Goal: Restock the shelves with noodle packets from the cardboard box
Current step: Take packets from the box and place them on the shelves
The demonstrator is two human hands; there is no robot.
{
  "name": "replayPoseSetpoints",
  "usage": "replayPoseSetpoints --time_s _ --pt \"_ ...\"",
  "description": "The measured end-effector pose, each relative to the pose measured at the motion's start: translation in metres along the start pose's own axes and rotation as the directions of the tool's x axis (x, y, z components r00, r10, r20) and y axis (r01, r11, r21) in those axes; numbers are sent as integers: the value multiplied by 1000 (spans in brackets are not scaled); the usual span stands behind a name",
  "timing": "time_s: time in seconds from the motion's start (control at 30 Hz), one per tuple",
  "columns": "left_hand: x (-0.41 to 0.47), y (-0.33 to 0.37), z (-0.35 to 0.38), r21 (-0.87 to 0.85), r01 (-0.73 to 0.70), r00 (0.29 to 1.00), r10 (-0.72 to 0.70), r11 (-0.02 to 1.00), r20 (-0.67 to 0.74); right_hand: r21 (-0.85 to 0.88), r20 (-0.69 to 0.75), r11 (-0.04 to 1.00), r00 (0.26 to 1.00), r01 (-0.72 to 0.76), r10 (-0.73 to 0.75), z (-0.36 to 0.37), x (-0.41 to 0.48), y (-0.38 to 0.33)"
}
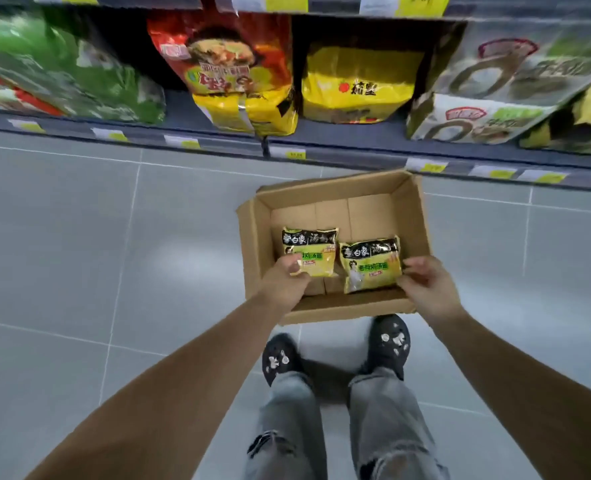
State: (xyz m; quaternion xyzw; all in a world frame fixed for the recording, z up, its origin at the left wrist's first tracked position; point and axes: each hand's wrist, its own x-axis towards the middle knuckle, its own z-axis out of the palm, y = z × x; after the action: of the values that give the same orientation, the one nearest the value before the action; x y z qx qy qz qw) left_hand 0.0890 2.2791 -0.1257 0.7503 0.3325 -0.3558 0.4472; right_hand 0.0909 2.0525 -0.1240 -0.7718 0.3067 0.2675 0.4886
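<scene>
- Here, the open cardboard box (249, 237) sits on the grey tiled floor (79, 237), just in front of the lowest shelf (322, 152); its flaps are folded out
- Two noodle packets lie flat side by side on the box bottom, yellow with a black band at the far end; the left noodle packet (309, 251) sits a little farther back than the right noodle packet (370, 266), and their inner edges nearly touch
- The left hand (285, 277) reaches into the box; thumb and fingers pinch the near left corner of the left noodle packet
- The right hand (425, 284) is at the near right corner of the right noodle packet; its fingers curl round that edge, thumb beneath, grasping it
- Both forearms wear brown sleeves; black shoes (389, 344) and pale ripped jeans (384, 427) stand just behind the box
- On the shelf stand larger multipacks; a green one (62, 71), a red-and-yellow one (231, 64), a yellow one (360, 84), white-and-green ones (477, 116); price tags (296, 154) line its front rail
</scene>
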Motion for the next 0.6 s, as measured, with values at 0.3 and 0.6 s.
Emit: replayPoseSetpoints --time_s 0.3,0.6 --pt "187 -103 72 205 163 972 -121 965 -200 -276 -51 957 993 86 -104 87 140 106" --pt "249 -116 93 68 230 948 -207 971 -242 -386 -134 918 990 -87 38 98 217 150"
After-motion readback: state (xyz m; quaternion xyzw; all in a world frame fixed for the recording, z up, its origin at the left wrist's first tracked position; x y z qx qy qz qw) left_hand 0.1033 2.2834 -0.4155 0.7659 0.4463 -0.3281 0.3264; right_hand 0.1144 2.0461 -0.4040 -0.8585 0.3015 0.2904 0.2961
